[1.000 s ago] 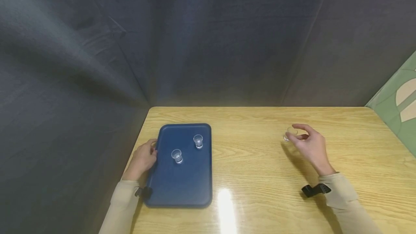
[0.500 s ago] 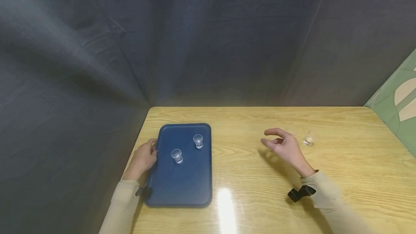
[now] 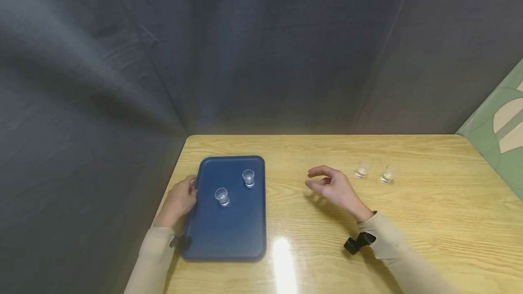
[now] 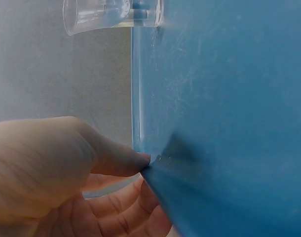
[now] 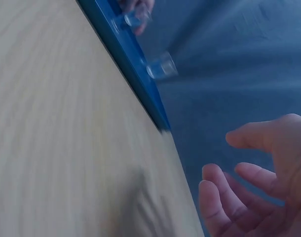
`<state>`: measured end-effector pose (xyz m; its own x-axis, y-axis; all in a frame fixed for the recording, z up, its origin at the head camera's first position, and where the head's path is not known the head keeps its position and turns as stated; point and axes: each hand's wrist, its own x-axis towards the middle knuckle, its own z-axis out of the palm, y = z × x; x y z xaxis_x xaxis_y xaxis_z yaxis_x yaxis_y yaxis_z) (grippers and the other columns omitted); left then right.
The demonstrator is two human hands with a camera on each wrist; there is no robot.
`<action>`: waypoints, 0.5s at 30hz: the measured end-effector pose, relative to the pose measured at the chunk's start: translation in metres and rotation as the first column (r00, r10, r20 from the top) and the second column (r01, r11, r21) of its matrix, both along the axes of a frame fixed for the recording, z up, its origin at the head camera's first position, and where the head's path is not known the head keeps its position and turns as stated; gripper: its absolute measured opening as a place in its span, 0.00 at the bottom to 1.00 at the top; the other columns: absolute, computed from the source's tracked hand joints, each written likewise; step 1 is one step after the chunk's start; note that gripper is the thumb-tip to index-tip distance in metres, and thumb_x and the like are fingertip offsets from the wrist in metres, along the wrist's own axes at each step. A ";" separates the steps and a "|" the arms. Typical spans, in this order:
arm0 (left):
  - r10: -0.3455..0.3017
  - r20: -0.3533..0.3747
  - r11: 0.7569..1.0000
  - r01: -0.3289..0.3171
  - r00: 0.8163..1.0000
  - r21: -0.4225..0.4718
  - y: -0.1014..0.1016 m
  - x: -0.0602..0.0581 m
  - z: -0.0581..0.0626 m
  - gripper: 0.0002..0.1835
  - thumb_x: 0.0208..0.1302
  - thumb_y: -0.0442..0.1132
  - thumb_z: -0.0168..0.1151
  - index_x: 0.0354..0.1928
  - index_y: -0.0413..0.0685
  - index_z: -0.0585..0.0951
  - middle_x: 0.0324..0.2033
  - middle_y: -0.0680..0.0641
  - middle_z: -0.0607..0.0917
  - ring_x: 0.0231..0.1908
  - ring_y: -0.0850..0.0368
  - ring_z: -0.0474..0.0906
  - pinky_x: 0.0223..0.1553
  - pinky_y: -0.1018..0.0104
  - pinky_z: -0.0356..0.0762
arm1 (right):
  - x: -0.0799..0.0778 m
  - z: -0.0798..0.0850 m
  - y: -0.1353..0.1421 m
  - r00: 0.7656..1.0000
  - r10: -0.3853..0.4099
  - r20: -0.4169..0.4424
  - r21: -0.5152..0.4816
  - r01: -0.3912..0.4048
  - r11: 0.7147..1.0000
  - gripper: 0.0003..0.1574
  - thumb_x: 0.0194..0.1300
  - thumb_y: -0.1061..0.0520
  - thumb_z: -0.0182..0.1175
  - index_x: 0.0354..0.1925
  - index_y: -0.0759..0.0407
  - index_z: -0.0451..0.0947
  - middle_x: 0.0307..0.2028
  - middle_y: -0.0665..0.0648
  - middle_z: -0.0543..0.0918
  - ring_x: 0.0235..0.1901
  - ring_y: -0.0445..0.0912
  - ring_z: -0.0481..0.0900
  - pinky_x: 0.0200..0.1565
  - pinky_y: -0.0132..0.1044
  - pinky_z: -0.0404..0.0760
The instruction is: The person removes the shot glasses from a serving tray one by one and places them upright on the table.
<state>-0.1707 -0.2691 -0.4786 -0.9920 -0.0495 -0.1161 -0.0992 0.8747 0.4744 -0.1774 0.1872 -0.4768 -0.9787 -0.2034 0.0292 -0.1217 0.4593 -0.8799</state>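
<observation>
My left hand (image 3: 178, 201) grips the left rim of a dark blue tray (image 3: 229, 235). In the left wrist view the thumb (image 4: 121, 160) lies on the rim and the other fingers curl beneath it. On the tray stand two small clear shot glasses, one near the middle (image 3: 222, 197) and the other toward the back right (image 3: 249, 178). Over the wooden table, between the tray and two more shot glasses, my right hand (image 3: 337, 189) holds nothing. Its thumb and fingers are apart, loosely bent, as the right wrist view also shows.
Two clear shot glasses, a nearer-in one (image 3: 362, 170) and one farther right (image 3: 387, 174), stand upright on the table (image 3: 310, 253). A dark curtain (image 3: 286, 58) hangs behind and to the left. Green patterned cloth (image 3: 498, 121) borders the right side.
The right hand has let go of a shot glass on the right of the table and moved left toward the tray. The left hand and tray have stayed in place.
</observation>
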 end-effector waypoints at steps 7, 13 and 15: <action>-0.004 -0.009 1.000 0.004 1.000 -0.008 0.000 0.000 -0.002 0.26 0.77 0.33 0.56 0.74 0.36 0.71 0.46 0.35 0.86 0.40 0.44 0.84 0.42 0.45 0.84 | 0.004 -0.007 -0.033 0.995 0.089 0.033 -0.038 -0.088 0.995 0.26 0.69 0.52 0.72 0.60 0.64 0.83 0.59 0.64 0.87 0.46 0.50 0.90 0.36 0.37 0.87; -0.008 -0.013 1.000 0.008 1.000 -0.009 0.001 0.000 0.000 0.26 0.77 0.33 0.56 0.74 0.35 0.71 0.46 0.34 0.86 0.42 0.42 0.84 0.44 0.42 0.84 | 0.007 -0.008 -0.059 0.988 0.152 0.036 -0.071 -0.149 0.986 0.25 0.67 0.54 0.73 0.58 0.63 0.83 0.55 0.63 0.89 0.40 0.47 0.90 0.33 0.39 0.88; -0.009 -0.015 1.000 0.009 1.000 -0.010 0.001 -0.001 0.001 0.26 0.77 0.33 0.56 0.74 0.35 0.71 0.46 0.34 0.86 0.42 0.42 0.84 0.45 0.42 0.84 | 0.008 -0.007 -0.067 0.984 0.174 0.039 -0.089 -0.170 0.981 0.25 0.67 0.56 0.73 0.58 0.64 0.83 0.55 0.64 0.89 0.38 0.47 0.90 0.32 0.41 0.89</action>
<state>-0.1716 -0.2679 -0.4776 -0.9941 -0.0415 -0.1003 -0.0839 0.8803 0.4670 -0.1694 0.1205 -0.4836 -0.9298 -0.3679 0.0093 -0.1511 0.3584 -0.9213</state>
